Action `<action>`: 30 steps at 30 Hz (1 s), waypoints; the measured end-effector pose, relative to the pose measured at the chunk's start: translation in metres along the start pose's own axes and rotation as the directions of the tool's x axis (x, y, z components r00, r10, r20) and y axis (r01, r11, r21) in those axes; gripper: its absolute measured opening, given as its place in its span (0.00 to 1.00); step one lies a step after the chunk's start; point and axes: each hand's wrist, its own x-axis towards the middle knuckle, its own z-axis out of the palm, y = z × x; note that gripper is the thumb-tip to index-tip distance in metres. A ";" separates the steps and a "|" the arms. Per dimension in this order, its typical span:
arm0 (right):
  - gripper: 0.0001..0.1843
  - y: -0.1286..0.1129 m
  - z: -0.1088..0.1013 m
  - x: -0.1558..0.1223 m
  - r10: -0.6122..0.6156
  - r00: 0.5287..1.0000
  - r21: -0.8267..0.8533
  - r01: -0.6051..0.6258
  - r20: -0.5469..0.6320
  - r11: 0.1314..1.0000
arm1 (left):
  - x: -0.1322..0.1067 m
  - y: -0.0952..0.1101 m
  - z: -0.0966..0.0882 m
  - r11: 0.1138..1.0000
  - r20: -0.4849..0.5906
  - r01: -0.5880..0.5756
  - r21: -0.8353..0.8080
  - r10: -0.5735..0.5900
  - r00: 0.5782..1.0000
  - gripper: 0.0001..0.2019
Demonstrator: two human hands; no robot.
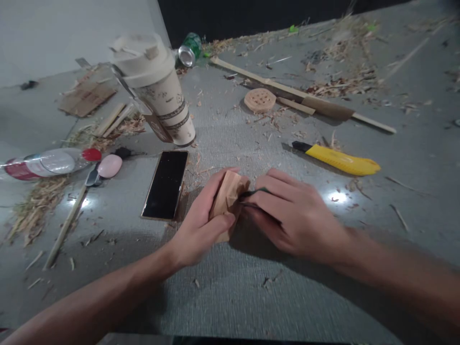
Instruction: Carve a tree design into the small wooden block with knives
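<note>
My left hand (pixel 201 225) is wrapped round a small block of pale wood (pixel 227 194), thumb below and fingers over its far side. My right hand (pixel 294 215) is closed on a thin dark tool (pixel 256 193) whose tip rests against the block's right face. Both hands rest on the grey mat (pixel 230 287) near the middle of the view. A black phone (pixel 166 184) lies flat just left of my left hand.
A yellow utility knife (pixel 338 159) lies to the right. Behind it are a round carved wooden disc (pixel 259 100) and long wooden sticks (pixel 305 98). A lidded cup (pixel 158 86), a green can (pixel 189 49), a plastic bottle (pixel 50 163), a pink spoon (pixel 108 166) and wood shavings lie about.
</note>
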 end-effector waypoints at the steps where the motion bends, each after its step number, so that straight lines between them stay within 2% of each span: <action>1: 0.12 0.001 -0.001 0.000 0.010 1.000 -0.009 -0.010 0.000 1.000 | 0.000 0.000 0.000 1.000 0.001 -0.003 -0.008 0.003 1.000 0.35; 5: 0.13 0.004 -0.004 0.000 0.053 0.999 -0.060 -0.053 -0.004 0.997 | 0.002 -0.001 0.001 0.999 0.006 -0.007 -0.040 0.007 1.000 0.35; 15: 0.12 0.005 -0.003 0.001 -0.012 1.000 -0.010 0.012 0.008 1.000 | 0.001 0.003 0.000 0.999 0.005 -0.008 0.039 0.008 1.000 0.34; 19: 0.12 0.005 -0.004 0.000 0.035 0.999 -0.061 -0.036 -0.014 0.997 | 0.002 0.001 0.001 1.000 0.014 -0.024 0.004 0.024 1.000 0.34; 24: 0.11 0.004 -0.006 0.000 -0.001 0.999 -0.020 0.001 -0.039 1.000 | 0.002 0.001 0.001 0.999 0.024 -0.039 0.010 0.039 0.999 0.33; 30: 0.11 0.002 -0.007 0.001 0.029 0.997 -0.029 -0.031 -0.074 0.999 | 0.001 0.001 0.003 0.998 0.028 -0.015 -0.062 0.017 0.999 0.29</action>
